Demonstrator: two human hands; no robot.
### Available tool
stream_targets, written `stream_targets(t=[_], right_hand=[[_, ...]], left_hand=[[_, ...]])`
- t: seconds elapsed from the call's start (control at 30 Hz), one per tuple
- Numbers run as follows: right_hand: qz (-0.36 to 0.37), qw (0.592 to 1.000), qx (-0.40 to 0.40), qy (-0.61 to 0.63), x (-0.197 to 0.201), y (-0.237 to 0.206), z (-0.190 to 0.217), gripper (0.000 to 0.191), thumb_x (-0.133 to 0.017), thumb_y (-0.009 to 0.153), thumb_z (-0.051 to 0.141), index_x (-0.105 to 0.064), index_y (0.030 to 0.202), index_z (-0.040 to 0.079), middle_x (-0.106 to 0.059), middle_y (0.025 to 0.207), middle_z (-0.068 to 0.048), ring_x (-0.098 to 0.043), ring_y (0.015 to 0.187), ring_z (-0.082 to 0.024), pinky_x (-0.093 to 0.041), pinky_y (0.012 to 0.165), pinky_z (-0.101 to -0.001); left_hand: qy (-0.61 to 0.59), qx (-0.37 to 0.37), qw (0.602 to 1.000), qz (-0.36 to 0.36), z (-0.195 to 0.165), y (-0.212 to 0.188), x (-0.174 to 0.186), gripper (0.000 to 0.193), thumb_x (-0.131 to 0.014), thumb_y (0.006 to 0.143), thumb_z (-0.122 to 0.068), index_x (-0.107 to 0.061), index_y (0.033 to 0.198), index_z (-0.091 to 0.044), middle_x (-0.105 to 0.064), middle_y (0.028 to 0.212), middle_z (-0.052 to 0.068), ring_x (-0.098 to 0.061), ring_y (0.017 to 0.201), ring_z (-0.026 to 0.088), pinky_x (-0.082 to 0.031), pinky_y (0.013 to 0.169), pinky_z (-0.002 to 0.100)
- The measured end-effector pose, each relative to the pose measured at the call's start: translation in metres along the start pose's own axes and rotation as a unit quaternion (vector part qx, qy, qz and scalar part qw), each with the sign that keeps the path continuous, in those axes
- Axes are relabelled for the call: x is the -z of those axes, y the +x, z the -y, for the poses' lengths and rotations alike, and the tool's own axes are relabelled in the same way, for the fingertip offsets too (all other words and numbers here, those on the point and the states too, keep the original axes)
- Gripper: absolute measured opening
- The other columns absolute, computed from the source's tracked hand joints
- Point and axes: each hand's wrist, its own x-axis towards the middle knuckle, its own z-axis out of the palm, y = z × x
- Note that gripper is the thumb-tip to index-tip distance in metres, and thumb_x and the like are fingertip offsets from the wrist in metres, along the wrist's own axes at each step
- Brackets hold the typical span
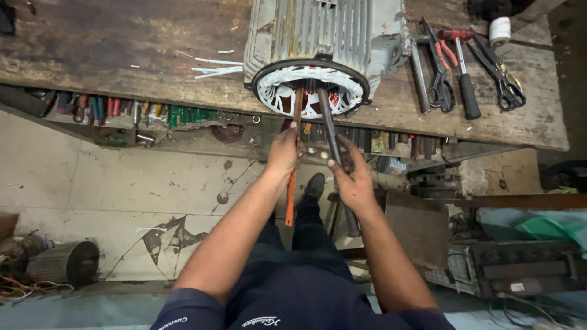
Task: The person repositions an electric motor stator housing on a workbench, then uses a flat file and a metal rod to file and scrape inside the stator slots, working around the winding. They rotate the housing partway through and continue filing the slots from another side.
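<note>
Head view, looking down over a worn wooden workbench (pixel 122 55). Electric motor stator (pixel 315 55) lies on the bench, ribbed grey housing, its open end facing the person at the bench edge. White insulated windings (pixel 287 91) ring the inside of the opening.

Left hand (pixel 284 150) closed around a thin orange-brown strip (pixel 292 183); the strip runs up from below the hand into the lower part of the stator opening. Right hand (pixel 351 177) wrapped around a dark metal rod (pixel 328 122), thumb along its side; the rod's upper end reaches into the opening just beside the strip. Both hands sit close together, just below the bench edge, in front of the motor.

To the right of the motor on the bench: two pairs of scissors (pixel 440 73), (pixel 504 76), a screwdriver with black handle (pixel 468 91) between them, and a white roll of tape (pixel 499 29) near the far edge. White sleeving scraps (pixel 214 67) lie left of the motor.

Under the bench top, a shelf holds a row of hand tools with coloured handles (pixel 140 113). Cracked tiled floor (pixel 122 195) below. Another small motor (pixel 64 263) lies on the floor at lower left.
</note>
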Motion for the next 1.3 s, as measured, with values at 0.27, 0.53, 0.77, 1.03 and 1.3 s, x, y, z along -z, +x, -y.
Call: stream_targets(t=[0.27, 0.53, 0.77, 1.03, 1.3], right_hand=[[0.007, 1.0, 0.006, -0.007, 0.001, 0.0, 0.008, 0.061, -0.069, 0.096, 0.01, -0.047, 0.152, 0.006, -0.063, 0.083, -0.002, -0.055, 0.057, -0.005, -0.044, 0.048, -0.0231], [-0.018, 0.988, 0.088, -0.122, -0.008, -0.002, -0.004, 0.054, -0.065, 0.1, 0.011, -0.048, 0.151, 0.004, -0.068, 0.098, -0.014, -0.066, 0.077, -0.016, -0.056, 0.066, -0.0315], [-0.005, 0.968, 0.107, -0.228, -0.012, -0.006, -0.015, 0.052, -0.06, 0.102, 0.013, -0.046, 0.152, 0.003, -0.069, 0.113, -0.025, -0.073, 0.096, -0.033, -0.061, 0.082, -0.043], [-0.022, 0.971, 0.135, -0.198, -0.009, -0.003, -0.013, 0.047, -0.06, 0.102, 0.013, -0.051, 0.147, 0.002, -0.068, 0.122, -0.027, -0.071, 0.112, -0.04, -0.056, 0.097, -0.0444], [0.002, 0.967, 0.162, -0.195, -0.012, 0.005, -0.018, 0.046, -0.062, 0.102, 0.012, -0.052, 0.146, 0.002, -0.066, 0.13, -0.027, -0.067, 0.118, -0.042, -0.052, 0.102, -0.044]], left_hand=[[0.06, 0.061, 0.996, -0.021, -0.018, -0.013, -0.005, 0.04, -0.048, 0.105, -0.045, -0.063, 0.092, -0.01, -0.05, 0.062, -0.001, -0.044, 0.051, 0.01, -0.031, 0.044, 0.028], [0.063, 0.063, 0.996, -0.017, -0.02, -0.011, -0.002, 0.04, -0.048, 0.106, -0.044, -0.06, 0.09, -0.01, -0.049, 0.061, -0.002, -0.041, 0.049, 0.01, -0.029, 0.044, 0.028], [0.083, 0.014, 0.996, -0.024, -0.004, -0.003, 0.006, 0.039, -0.049, 0.106, -0.042, -0.067, 0.092, -0.01, -0.059, 0.069, -0.002, -0.05, 0.057, 0.009, -0.039, 0.052, 0.026], [0.06, 0.044, 0.997, -0.027, 0.004, -0.008, 0.001, 0.041, -0.047, 0.107, -0.045, -0.057, 0.086, -0.012, -0.05, 0.062, -0.002, -0.045, 0.052, 0.01, -0.033, 0.047, 0.028], [0.016, 0.039, 0.998, -0.043, 0.013, -0.018, 0.003, 0.027, -0.05, 0.103, -0.041, -0.061, 0.095, -0.017, -0.049, 0.063, -0.003, -0.042, 0.05, 0.01, -0.031, 0.044, 0.028]])
